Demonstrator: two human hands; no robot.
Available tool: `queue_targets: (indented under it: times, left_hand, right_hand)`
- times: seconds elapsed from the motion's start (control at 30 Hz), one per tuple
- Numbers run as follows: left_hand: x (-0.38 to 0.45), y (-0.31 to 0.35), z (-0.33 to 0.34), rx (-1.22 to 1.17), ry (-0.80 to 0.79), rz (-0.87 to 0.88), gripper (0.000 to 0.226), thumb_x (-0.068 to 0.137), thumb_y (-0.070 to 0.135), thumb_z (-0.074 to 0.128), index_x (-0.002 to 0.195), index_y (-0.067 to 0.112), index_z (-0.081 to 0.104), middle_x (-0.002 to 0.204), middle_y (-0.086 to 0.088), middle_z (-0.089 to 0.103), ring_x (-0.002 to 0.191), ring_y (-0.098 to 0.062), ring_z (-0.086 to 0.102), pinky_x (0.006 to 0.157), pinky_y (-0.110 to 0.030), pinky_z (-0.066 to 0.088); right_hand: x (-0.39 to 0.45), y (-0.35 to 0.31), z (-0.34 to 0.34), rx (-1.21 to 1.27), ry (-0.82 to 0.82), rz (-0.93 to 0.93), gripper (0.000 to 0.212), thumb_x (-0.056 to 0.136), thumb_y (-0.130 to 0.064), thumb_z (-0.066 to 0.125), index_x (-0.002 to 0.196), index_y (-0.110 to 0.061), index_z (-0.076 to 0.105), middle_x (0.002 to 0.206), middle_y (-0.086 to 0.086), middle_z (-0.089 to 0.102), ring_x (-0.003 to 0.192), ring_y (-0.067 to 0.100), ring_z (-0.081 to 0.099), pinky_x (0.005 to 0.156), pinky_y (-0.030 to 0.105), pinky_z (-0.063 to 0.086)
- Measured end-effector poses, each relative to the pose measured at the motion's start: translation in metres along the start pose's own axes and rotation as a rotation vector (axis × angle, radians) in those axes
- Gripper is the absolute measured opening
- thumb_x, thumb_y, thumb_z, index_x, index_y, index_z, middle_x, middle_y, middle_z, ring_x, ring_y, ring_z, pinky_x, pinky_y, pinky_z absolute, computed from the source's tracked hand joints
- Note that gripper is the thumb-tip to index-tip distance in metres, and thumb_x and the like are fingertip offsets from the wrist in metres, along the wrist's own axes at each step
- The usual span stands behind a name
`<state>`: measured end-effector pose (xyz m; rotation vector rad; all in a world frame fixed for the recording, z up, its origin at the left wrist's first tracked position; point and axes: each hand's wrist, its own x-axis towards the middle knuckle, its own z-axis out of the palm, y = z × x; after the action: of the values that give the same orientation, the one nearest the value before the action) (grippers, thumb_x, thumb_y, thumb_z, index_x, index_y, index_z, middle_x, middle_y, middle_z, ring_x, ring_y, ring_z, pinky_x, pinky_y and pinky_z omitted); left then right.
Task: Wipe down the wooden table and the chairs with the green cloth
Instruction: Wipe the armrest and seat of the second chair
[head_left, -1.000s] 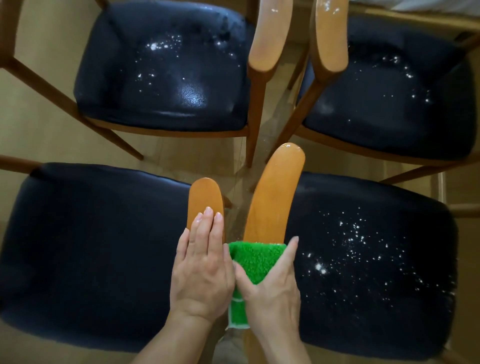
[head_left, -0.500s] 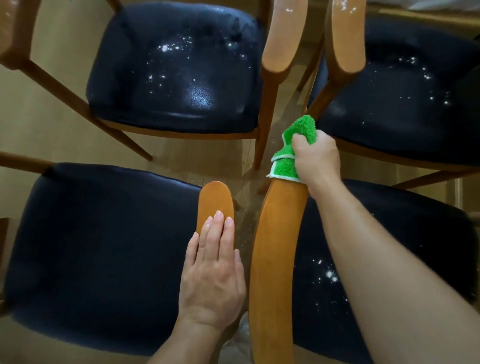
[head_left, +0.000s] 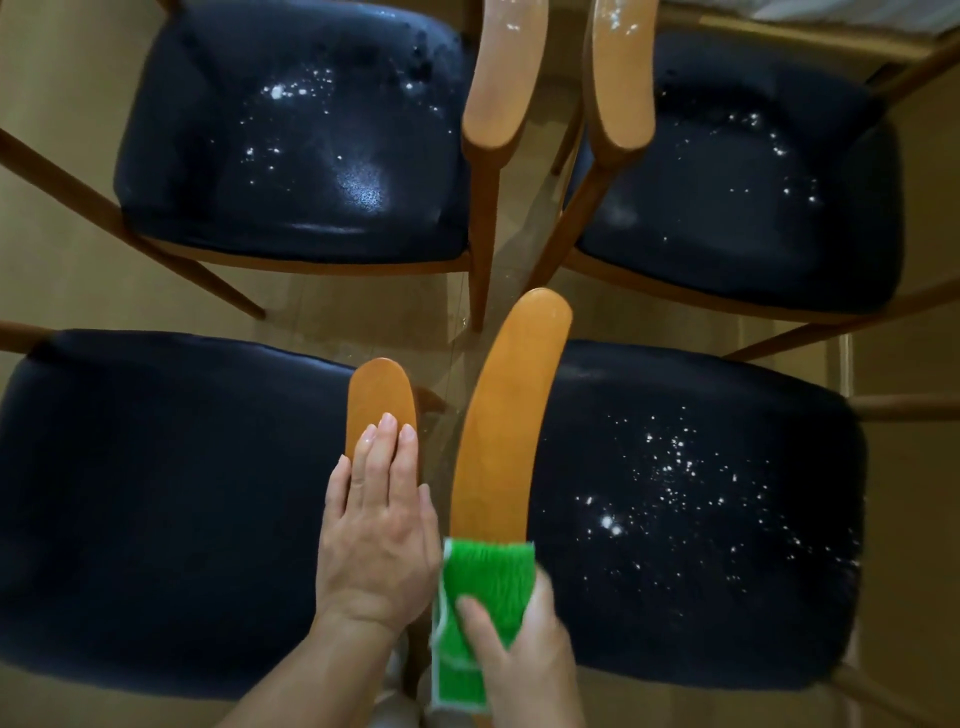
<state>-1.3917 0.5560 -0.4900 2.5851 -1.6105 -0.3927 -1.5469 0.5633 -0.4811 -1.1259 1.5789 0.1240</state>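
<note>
Now the right hand (head_left: 524, 654), fingers curled over the fluffy green cloth (head_left: 483, 587), presses it on the long curved wooden armrest (head_left: 506, 431); the left hand (head_left: 376, 525) lies flat, fingers straight, on the shorter armrest (head_left: 379, 395). Best keep pressure even along the curve, then tackle the 3 speckled dark seats.

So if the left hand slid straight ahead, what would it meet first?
Only more of the short wooden armrest under the left hand; past its rounded tip the way looks free down to the floor, though depth is unclear.

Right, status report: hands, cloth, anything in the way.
Left hand flat on near-left armrest. Right hand grips green cloth, wrapped over near-right armrest. White specks on three seats. No obstruction.
</note>
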Motion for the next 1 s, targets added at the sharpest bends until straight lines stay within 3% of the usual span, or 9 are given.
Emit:
queue_targets:
  times: [0.17, 0.27, 0.33, 0.5, 0.63, 0.8, 0.9, 0.97, 1.0]
  left_hand:
    - [0.0, 0.001, -0.001, -0.003, 0.008, -0.003, 0.055, 0.091, 0.031, 0.031, 0.141, 0.008, 0.031, 0.147, -0.013, 0.033, 0.138, -0.027, 0.027, 0.111, -0.047, 0.024]
    - [-0.001, 0.0, -0.001, -0.011, 0.015, -0.001, 0.055, 0.091, 0.031, 0.031, 0.14, 0.007, 0.033, 0.147, -0.013, 0.034, 0.137, -0.027, 0.028, 0.111, -0.046, 0.023]
    - [-0.001, 0.0, -0.001, -0.013, 0.019, -0.005, 0.054, 0.091, 0.031, 0.031, 0.14, 0.007, 0.035, 0.147, -0.013, 0.035, 0.138, -0.026, 0.028, 0.111, -0.046, 0.023]
    - [-0.001, 0.0, 0.001, 0.012, 0.031, -0.007, 0.053, 0.093, 0.03, 0.033, 0.141, 0.008, 0.037, 0.148, -0.011, 0.033, 0.139, -0.024, 0.027, 0.113, -0.043, 0.021]
    - [-0.002, 0.0, 0.003, 0.028, 0.05, -0.016, 0.053, 0.093, 0.032, 0.031, 0.142, 0.011, 0.034, 0.149, -0.009, 0.032, 0.139, -0.022, 0.026, 0.113, -0.042, 0.021]
    - [-0.002, 0.003, 0.003, -0.026, 0.073, -0.005, 0.053, 0.095, 0.033, 0.027, 0.143, 0.012, 0.032, 0.151, -0.007, 0.028, 0.141, -0.019, 0.021, 0.115, -0.041, 0.016]
    - [-0.003, 0.002, 0.003, -0.038, 0.083, 0.009, 0.053, 0.095, 0.034, 0.026, 0.143, 0.012, 0.031, 0.152, -0.006, 0.026, 0.141, -0.018, 0.019, 0.116, -0.039, 0.013]
    - [-0.004, 0.002, 0.004, -0.047, 0.097, 0.024, 0.051, 0.097, 0.032, 0.03, 0.143, 0.012, 0.03, 0.151, -0.007, 0.025, 0.141, -0.018, 0.019, 0.116, -0.04, 0.013]
    - [-0.003, 0.0, 0.004, -0.048, 0.103, 0.024, 0.05, 0.097, 0.031, 0.031, 0.143, 0.012, 0.03, 0.151, -0.007, 0.025, 0.141, -0.018, 0.019, 0.115, -0.039, 0.013]
  right_hand:
    - [-0.02, 0.017, 0.007, -0.121, 0.06, 0.056, 0.084, 0.067, -0.066, 0.064, 0.137, -0.03, 0.036, 0.115, -0.008, 0.059, 0.104, 0.01, 0.058, 0.084, 0.019, 0.042]
    - [-0.009, -0.001, 0.006, -0.102, 0.074, -0.036, 0.088, 0.069, -0.07, 0.054, 0.141, -0.025, 0.032, 0.119, -0.005, 0.055, 0.107, 0.013, 0.055, 0.087, 0.024, 0.041]
    - [0.008, -0.022, 0.003, -0.012, 0.145, -0.169, 0.08, 0.075, -0.067, 0.053, 0.139, -0.022, 0.036, 0.115, -0.004, 0.057, 0.102, 0.012, 0.056, 0.084, 0.026, 0.043]
    - [0.094, -0.108, -0.023, 0.141, 0.302, -0.315, 0.048, 0.083, -0.059, 0.06, 0.11, -0.026, 0.04, 0.092, -0.013, 0.056, 0.08, 0.002, 0.06, 0.056, 0.012, 0.043]
    - [0.128, -0.151, -0.042, 0.204, 0.458, -0.374, 0.05, 0.084, -0.058, 0.059, 0.108, -0.019, 0.04, 0.094, -0.008, 0.054, 0.085, 0.012, 0.058, 0.066, 0.025, 0.048]
    - [0.078, -0.087, -0.013, 0.145, 0.332, -0.394, 0.057, 0.086, -0.056, 0.058, 0.126, -0.02, 0.038, 0.102, -0.006, 0.059, 0.084, 0.007, 0.06, 0.058, 0.012, 0.042]
    - [0.019, -0.018, 0.006, -0.024, 0.238, -0.312, 0.067, 0.083, -0.062, 0.056, 0.133, -0.024, 0.036, 0.102, -0.012, 0.053, 0.08, -0.001, 0.049, 0.055, 0.004, 0.033]
    - [-0.018, 0.027, 0.008, -0.135, 0.121, -0.222, 0.077, 0.081, -0.068, 0.053, 0.14, -0.027, 0.028, 0.114, -0.011, 0.053, 0.091, 0.003, 0.051, 0.068, 0.008, 0.039]
    - [-0.034, 0.047, 0.008, -0.205, 0.058, -0.177, 0.082, 0.08, -0.07, 0.052, 0.144, -0.028, 0.022, 0.123, -0.01, 0.051, 0.102, 0.008, 0.052, 0.079, 0.018, 0.043]
